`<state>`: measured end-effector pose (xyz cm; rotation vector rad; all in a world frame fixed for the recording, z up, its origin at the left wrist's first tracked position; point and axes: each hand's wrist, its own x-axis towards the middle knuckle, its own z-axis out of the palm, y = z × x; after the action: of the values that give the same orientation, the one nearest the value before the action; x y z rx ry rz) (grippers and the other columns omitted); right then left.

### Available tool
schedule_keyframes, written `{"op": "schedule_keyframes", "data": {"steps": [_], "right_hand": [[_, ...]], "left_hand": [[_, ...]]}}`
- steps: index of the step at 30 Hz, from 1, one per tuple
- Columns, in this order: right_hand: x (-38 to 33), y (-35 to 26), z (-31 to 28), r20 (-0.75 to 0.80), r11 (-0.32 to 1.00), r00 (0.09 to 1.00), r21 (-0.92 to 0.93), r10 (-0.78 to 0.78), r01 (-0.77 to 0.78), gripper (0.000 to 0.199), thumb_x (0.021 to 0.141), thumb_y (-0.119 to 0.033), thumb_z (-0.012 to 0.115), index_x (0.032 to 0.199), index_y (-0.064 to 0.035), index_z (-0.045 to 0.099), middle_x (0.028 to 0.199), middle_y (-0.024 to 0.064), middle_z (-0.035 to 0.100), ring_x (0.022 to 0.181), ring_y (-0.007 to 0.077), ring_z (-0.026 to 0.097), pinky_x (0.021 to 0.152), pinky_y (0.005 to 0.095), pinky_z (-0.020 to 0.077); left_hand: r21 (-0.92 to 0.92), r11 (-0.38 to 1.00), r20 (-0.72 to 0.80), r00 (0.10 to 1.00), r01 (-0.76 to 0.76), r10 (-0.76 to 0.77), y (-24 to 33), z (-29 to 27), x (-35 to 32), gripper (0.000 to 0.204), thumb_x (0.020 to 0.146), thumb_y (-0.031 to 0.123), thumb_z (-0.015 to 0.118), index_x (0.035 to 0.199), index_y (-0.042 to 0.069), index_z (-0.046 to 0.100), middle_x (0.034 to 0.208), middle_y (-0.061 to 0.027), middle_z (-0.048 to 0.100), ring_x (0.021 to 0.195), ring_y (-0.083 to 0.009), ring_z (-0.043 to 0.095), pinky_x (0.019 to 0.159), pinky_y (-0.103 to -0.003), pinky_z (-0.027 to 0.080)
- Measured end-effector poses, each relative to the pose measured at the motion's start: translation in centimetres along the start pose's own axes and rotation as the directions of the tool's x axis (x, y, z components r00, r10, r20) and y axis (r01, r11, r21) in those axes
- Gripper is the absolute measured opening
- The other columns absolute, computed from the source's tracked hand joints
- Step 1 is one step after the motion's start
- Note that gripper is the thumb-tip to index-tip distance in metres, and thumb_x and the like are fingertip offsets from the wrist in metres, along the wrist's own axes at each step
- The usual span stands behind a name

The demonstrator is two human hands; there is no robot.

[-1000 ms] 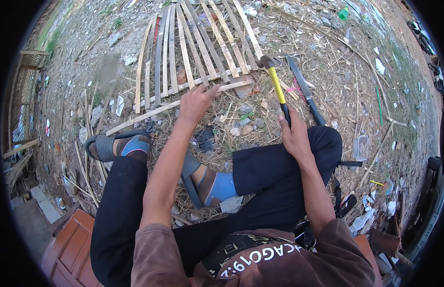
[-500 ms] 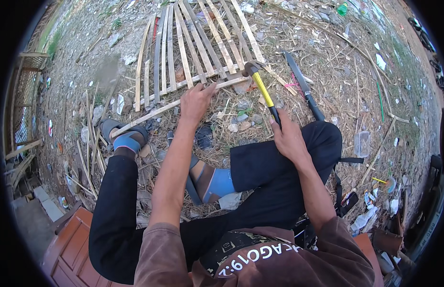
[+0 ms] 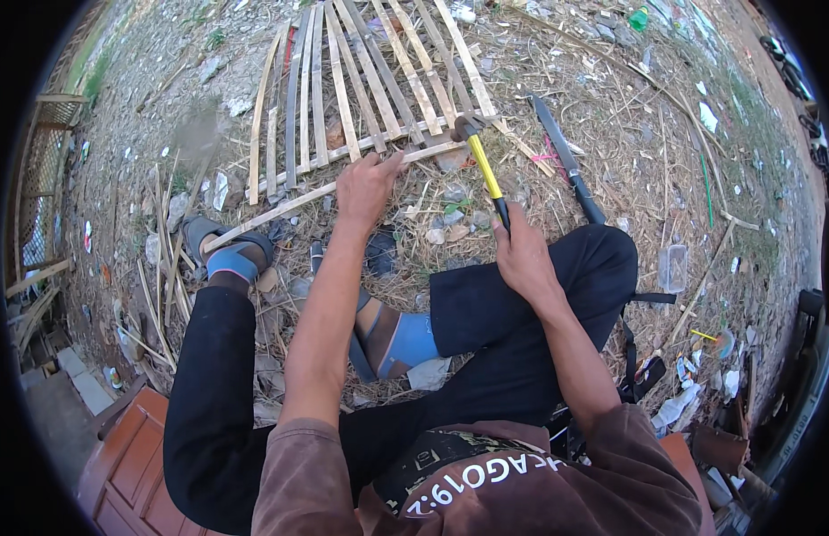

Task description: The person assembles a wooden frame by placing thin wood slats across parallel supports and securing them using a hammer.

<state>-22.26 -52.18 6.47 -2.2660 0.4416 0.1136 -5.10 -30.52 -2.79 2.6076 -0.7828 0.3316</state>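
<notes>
A panel of bamboo slats (image 3: 361, 89) lies flat on the ground ahead of my knees, its slats fanning away from a long cross strip (image 3: 280, 210). My left hand (image 3: 368, 186) presses down on that cross strip near its middle. My right hand (image 3: 520, 255) grips the dark end of a yellow-handled hammer (image 3: 484, 170). The hammer's head (image 3: 464, 128) rests on the right end of the cross strip, where the slats meet it.
A long dark blade with a black handle (image 3: 566, 161) lies on the ground right of the panel. Straw, stones and scraps of litter cover the dirt. A clear plastic tub (image 3: 675, 268) sits by my right knee. A reddish wooden board (image 3: 133, 464) lies at lower left.
The hammer has swung from raised at the right down and leftward, until its head meets the right end of the cross strip. My left hand has stayed on the strip.
</notes>
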Motion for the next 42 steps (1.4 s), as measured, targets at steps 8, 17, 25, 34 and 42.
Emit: {"op": "schedule_keyframes", "data": {"steps": [8, 17, 25, 34, 42], "right_hand": [[-0.3, -4.0, -1.3, -0.189, 0.988, 0.981, 0.135, -0.054, 0.080, 0.024, 0.102, -0.014, 0.056, 0.121, -0.0006, 0.048, 0.065, 0.0294, 0.059, 0.065, 0.0528, 0.061, 0.057, 0.0579, 0.0421], [0.0, -4.5, -1.7, -0.192, 0.991, 0.980, 0.113, -0.054, 0.077, 0.022, 0.104, -0.013, 0.054, 0.121, -0.0011, 0.047, 0.065, 0.0259, 0.060, 0.060, 0.0491, 0.061, 0.052, 0.0539, 0.0421], [-0.2, -0.4, 1.6, -0.061, 1.000, 0.998, 0.004, 0.000, 0.000, 0.019, 0.102, -0.012, 0.055, 0.112, 0.0009, 0.045, 0.063, 0.0294, 0.058, 0.062, 0.0524, 0.061, 0.057, 0.0601, 0.0425], [-1.8, -2.0, 2.1, -0.223, 0.970, 0.974, 0.241, 0.035, 0.020, 0.019, 0.104, -0.015, 0.057, 0.112, 0.0000, 0.049, 0.070, 0.0247, 0.059, 0.066, 0.0473, 0.063, 0.055, 0.0505, 0.0440], [-1.0, 2.5, 3.6, -0.115, 0.887, 0.971, 0.440, 0.208, -0.138, 0.020, 0.103, -0.018, 0.057, 0.110, -0.0005, 0.052, 0.070, 0.0145, 0.061, 0.055, 0.0291, 0.061, 0.053, 0.0419, 0.0450]], "left_hand": [[0.009, 0.999, 0.064, 0.997, 0.045, -0.046, -0.9, -0.5, -0.3, 0.024, 0.092, 0.033, 0.072, 0.114, 0.027, 0.078, 0.073, -0.0075, 0.060, 0.069, -0.0298, 0.065, 0.061, -0.045, 0.050], [-0.003, 0.998, 0.075, 0.995, 0.063, -0.062, -0.9, -0.5, -0.3, 0.022, 0.093, 0.035, 0.070, 0.112, 0.027, 0.078, 0.074, -0.0068, 0.062, 0.070, -0.0304, 0.066, 0.062, -0.045, 0.052], [-0.020, 0.996, 0.128, 0.988, 0.092, -0.088, -0.1, -0.2, 0.3, 0.024, 0.094, 0.038, 0.069, 0.114, 0.027, 0.078, 0.077, -0.0070, 0.063, 0.074, -0.0302, 0.067, 0.065, -0.045, 0.052], [-0.010, 0.995, 0.152, 0.984, 0.101, -0.098, -0.3, -0.8, 0.4, 0.025, 0.094, 0.036, 0.069, 0.115, 0.025, 0.077, 0.078, -0.0070, 0.064, 0.074, -0.0303, 0.067, 0.066, -0.045, 0.052], [0.061, 0.998, 0.038, 0.999, -0.015, 0.012, 1.8, -1.4, 1.1, 0.031, 0.089, 0.032, 0.075, 0.117, 0.019, 0.076, 0.104, -0.0040, 0.066, 0.104, -0.0253, 0.062, 0.087, -0.043, 0.047]]}}
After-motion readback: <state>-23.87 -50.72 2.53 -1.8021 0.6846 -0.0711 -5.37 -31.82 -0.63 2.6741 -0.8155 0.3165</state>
